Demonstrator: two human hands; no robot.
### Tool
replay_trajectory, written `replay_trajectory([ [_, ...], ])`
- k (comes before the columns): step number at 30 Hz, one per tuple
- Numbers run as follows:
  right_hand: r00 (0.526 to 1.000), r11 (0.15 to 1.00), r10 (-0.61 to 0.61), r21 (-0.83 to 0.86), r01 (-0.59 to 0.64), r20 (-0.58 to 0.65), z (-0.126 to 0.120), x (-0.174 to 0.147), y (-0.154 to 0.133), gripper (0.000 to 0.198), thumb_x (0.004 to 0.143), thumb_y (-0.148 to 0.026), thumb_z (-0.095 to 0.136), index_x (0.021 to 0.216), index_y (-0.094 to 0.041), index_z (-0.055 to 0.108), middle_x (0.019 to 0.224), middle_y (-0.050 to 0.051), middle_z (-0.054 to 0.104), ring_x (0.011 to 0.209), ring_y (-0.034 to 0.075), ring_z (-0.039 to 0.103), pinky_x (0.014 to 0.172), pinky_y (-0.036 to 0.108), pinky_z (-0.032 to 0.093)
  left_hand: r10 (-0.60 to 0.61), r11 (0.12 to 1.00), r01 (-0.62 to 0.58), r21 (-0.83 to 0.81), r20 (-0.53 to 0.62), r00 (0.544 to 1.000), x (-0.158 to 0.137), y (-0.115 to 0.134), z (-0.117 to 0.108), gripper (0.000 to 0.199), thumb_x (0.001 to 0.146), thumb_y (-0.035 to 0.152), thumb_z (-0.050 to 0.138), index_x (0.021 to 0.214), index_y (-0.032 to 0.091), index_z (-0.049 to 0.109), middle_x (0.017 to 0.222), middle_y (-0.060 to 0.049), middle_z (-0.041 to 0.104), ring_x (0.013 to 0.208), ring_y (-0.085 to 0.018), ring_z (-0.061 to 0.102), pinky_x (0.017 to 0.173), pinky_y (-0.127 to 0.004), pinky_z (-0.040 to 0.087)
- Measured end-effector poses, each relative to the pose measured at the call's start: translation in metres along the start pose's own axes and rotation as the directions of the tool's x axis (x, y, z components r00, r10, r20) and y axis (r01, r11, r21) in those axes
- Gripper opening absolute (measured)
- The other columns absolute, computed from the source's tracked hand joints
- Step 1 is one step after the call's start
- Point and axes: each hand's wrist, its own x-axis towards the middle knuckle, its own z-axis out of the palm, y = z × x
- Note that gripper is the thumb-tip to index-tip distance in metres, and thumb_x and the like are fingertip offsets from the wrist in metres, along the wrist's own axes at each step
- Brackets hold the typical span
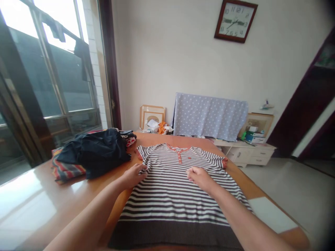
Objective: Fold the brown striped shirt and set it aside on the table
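A striped short-sleeved shirt (170,195) lies spread front side up on the table, its neck pointing away from me. It has black-and-white stripes, reddish trim at the collar and sleeve ends, a short button placket and a wide dark ribbed hem. At the shirt's left edge, just below the sleeve, rests my left hand (134,175), its thumb and fingers apart. My right hand (200,177) is over the middle of the chest with its fingers curled in; no cloth shows pulled up in it.
A pile of clothes (94,153), dark navy on top, sits at the left of the wooden table (34,202). A pale sheet (272,212) lies at the right edge. Beyond stand a low white cabinet (258,157) and something draped with a dotted blue cloth (209,115).
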Motion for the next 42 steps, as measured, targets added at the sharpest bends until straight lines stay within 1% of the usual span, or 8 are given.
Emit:
replay_trajectory([
  [4, 0.963, 0.969, -0.154, -0.156, 0.191, 0.220, 0.020, -0.056, -0.010, 0.019, 0.090, -0.036, 0.057, 0.086, -0.019, 0.066, 0.075, -0.002, 0.062, 0.069, 0.013, 0.052, 0.065, 0.025, 0.041, -0.116, 0.944, 0.053, -0.324, -0.178, 0.977, -0.024, -0.003, -0.009, 0.045, 0.079, 0.048, 0.060, 0.108, 0.016, 0.070, 0.105, -0.011, 0.074, 0.097, -0.028, 0.068, 0.085, -0.036, 0.053],
  [8, 0.940, 0.924, -0.193, -0.272, 0.271, 0.281, 0.032, -0.102, -0.013, 0.013, 0.090, -0.030, 0.058, 0.089, -0.022, 0.067, 0.078, -0.001, 0.063, 0.070, 0.014, 0.054, 0.064, 0.025, 0.040, -0.169, 0.935, 0.079, -0.345, -0.237, 0.957, -0.059, -0.005, -0.008, 0.041, 0.083, 0.047, 0.056, 0.104, 0.015, 0.070, 0.104, -0.011, 0.075, 0.099, -0.026, 0.068, 0.088, -0.035, 0.051],
  [14, 0.924, 0.847, -0.255, -0.394, 0.356, 0.286, 0.035, -0.140, -0.014, 0.011, 0.083, -0.025, 0.066, 0.094, -0.024, 0.067, 0.096, 0.001, 0.066, 0.088, 0.018, 0.059, 0.080, 0.029, 0.045, -0.176, 0.937, 0.078, -0.341, -0.264, 0.948, -0.098, 0.007, 0.001, 0.035, 0.084, 0.045, 0.057, 0.100, 0.018, 0.071, 0.099, -0.007, 0.075, 0.092, -0.024, 0.069, 0.084, -0.032, 0.050],
  [21, 0.903, 0.766, -0.289, -0.489, 0.417, 0.318, 0.038, -0.155, -0.017, 0.012, 0.081, -0.025, 0.069, 0.093, -0.026, 0.068, 0.096, 0.001, 0.064, 0.096, 0.020, 0.057, 0.087, 0.032, 0.041, -0.189, 0.928, 0.097, -0.359, -0.233, 0.954, -0.111, 0.020, 0.005, 0.036, 0.083, 0.048, 0.059, 0.098, 0.019, 0.073, 0.091, -0.005, 0.076, 0.085, -0.022, 0.069, 0.075, -0.029, 0.051],
  [28, 0.899, 0.751, -0.308, -0.501, 0.431, 0.312, 0.041, -0.153, -0.014, 0.005, 0.085, -0.022, 0.065, 0.087, -0.026, 0.068, 0.092, 0.000, 0.063, 0.093, 0.019, 0.056, 0.084, 0.032, 0.040, -0.204, 0.934, 0.102, -0.341, -0.278, 0.939, -0.115, 0.023, 0.004, 0.031, 0.081, 0.045, 0.060, 0.095, 0.021, 0.075, 0.089, -0.004, 0.077, 0.085, -0.023, 0.069, 0.077, -0.030, 0.053],
  [37, 0.902, 0.716, -0.323, -0.549, 0.431, 0.287, 0.046, -0.157, -0.016, 0.013, 0.091, -0.018, 0.054, 0.079, -0.022, 0.059, 0.089, 0.001, 0.062, 0.089, 0.019, 0.054, 0.082, 0.032, 0.039, -0.149, 0.965, 0.080, -0.250, -0.271, 0.951, -0.116, 0.020, 0.006, 0.032, 0.088, 0.045, 0.053, 0.099, 0.023, 0.073, 0.099, -0.005, 0.076, 0.093, -0.023, 0.069, 0.080, -0.029, 0.052],
  [41, 0.905, 0.738, -0.314, -0.525, 0.423, 0.288, 0.047, -0.158, -0.018, 0.003, 0.086, -0.022, 0.064, 0.086, -0.023, 0.062, 0.093, 0.000, 0.063, 0.092, 0.018, 0.055, 0.083, 0.031, 0.040, -0.174, 0.965, 0.109, -0.237, -0.274, 0.946, -0.117, 0.025, 0.004, 0.031, 0.085, 0.045, 0.056, 0.099, 0.024, 0.074, 0.098, -0.004, 0.077, 0.095, -0.024, 0.069, 0.081, -0.029, 0.052],
  [42, 0.904, 0.741, -0.313, -0.521, 0.424, 0.290, 0.048, -0.159, -0.018, 0.008, 0.083, -0.023, 0.068, 0.089, -0.024, 0.062, 0.095, 0.000, 0.063, 0.094, 0.019, 0.055, 0.085, 0.031, 0.040, -0.177, 0.966, 0.114, -0.233, -0.270, 0.946, -0.118, 0.026, 0.004, 0.030, 0.084, 0.044, 0.056, 0.099, 0.025, 0.074, 0.098, -0.004, 0.077, 0.095, -0.024, 0.069, 0.081, -0.029, 0.052],
])
